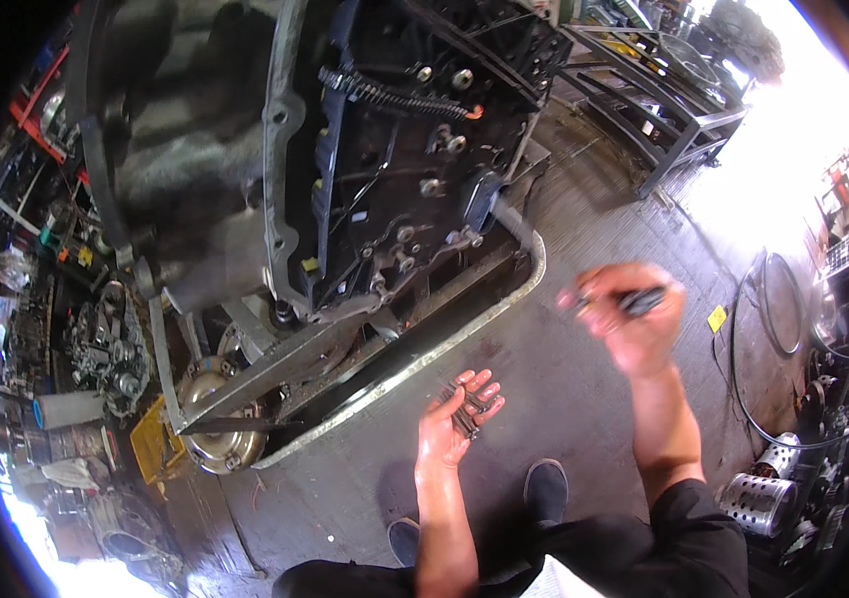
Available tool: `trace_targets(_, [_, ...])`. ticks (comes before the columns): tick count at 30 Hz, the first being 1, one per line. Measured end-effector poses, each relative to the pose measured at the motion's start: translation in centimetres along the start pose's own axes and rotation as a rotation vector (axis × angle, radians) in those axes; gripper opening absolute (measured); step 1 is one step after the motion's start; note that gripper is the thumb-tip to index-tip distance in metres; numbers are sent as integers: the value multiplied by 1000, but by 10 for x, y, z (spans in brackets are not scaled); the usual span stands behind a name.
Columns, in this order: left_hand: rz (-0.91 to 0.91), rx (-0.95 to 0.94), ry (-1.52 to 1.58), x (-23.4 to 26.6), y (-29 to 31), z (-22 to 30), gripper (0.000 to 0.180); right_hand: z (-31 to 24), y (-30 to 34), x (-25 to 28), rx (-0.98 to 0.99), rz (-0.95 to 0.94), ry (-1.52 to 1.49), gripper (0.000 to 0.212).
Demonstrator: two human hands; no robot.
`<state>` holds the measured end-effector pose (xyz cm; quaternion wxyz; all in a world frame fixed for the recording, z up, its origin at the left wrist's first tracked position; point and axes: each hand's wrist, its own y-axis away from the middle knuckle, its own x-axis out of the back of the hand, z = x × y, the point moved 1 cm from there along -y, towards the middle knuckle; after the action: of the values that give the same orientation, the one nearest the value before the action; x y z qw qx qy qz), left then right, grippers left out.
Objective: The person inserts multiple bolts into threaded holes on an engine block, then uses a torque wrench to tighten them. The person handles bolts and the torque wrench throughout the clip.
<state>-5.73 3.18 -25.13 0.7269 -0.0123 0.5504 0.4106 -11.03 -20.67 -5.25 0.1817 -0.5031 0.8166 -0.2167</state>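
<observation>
My left hand point(434, 437), palm up and fingers curled, holds several dark metal bolts point(464, 423) above the floor. To its upper right, my right hand point(634, 334) is raised, closed around a short black cylindrical object point(642, 300); motion blurs it and I cannot tell its kind. Something small may sit at its fingertips, too smeared to name. Ahead of both hands stands a large transmission housing point(195, 149) on a metal frame. Its open side shows a black panel point(394, 199) with bolt heads, a ribbed black cable sleeve point(399, 97) and a connector point(482, 199).
Beneath the housing lies a long metal drip tray point(414, 361). A round golden torque converter point(225, 419) sits by the frame's left leg. At right are a metal rack point(674, 120), a coiled black hose point(743, 369) and perforated metal drums point(758, 503). Parts crowd the left side.
</observation>
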Motion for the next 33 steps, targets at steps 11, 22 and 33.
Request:
trace_targets(11, [32,-2,-66,-16,5,0,36,-50,-103,-25,204,8,-164,19])
trace_targets(22, [-3,18,-51,-13,4,-5,37,-46,-110,-27,24,1,-371,15])
trace_targets(33, [-1,12,-39,-11,5,-4,38,-44,-109,-22,-25,32,-496,13])
